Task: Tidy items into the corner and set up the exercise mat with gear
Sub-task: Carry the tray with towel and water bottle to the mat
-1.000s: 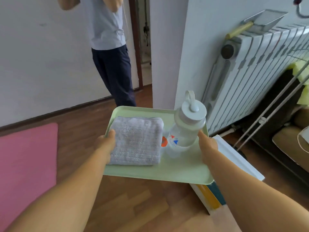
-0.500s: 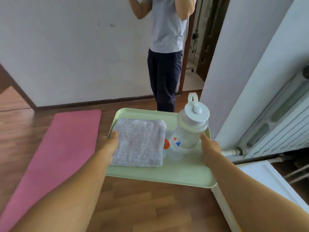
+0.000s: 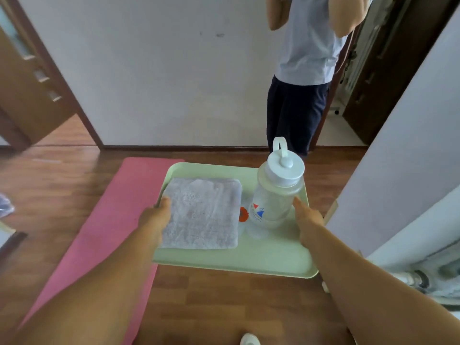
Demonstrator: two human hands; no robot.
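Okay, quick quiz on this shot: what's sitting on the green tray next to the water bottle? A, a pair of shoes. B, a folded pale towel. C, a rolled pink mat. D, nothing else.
B: a folded pale towel lies flat on the green tray, to the left of the upright water bottle, while the left hand and right hand grip the tray's sides.

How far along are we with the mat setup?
Done: the pink exercise mat lies unrolled on the wooden floor. In hand: the left hand and right hand carry the pale green plastic tray, holding a folded white towel and an upright clear water bottle with a white lid. Left: setting the tray down by the mat.
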